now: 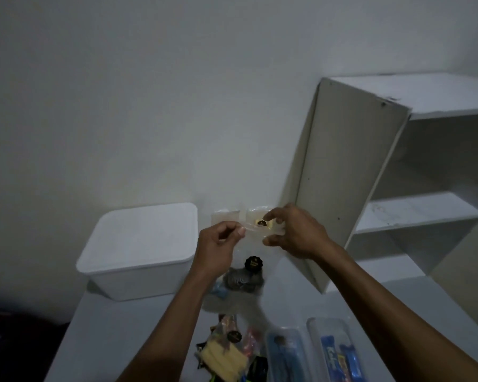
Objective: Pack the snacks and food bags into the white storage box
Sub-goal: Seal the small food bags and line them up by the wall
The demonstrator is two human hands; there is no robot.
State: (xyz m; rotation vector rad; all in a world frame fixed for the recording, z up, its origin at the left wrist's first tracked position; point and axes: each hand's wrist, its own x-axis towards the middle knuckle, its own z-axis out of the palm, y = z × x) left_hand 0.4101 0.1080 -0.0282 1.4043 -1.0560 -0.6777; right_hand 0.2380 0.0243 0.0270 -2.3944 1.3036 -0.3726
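A clear plastic food bag (255, 271) with a black round sticker and dark snacks at its bottom hangs above the table, held up by both hands. My left hand (218, 244) pinches its top edge on the left. My right hand (293, 230) grips the top on the right, fingers curled round the plastic. The white storage box (138, 249) stands to the left with its lid on. More snack bags (226, 351) lie on the table near the front edge, one with yellow wafers.
Two clear trays (315, 351) with blue-wrapped snacks lie at the front right. A white open shelf unit (398, 175) stands on the right. Two small clear packets (225, 215) lean against the wall behind the hands. The white table (116, 321) ends at the left.
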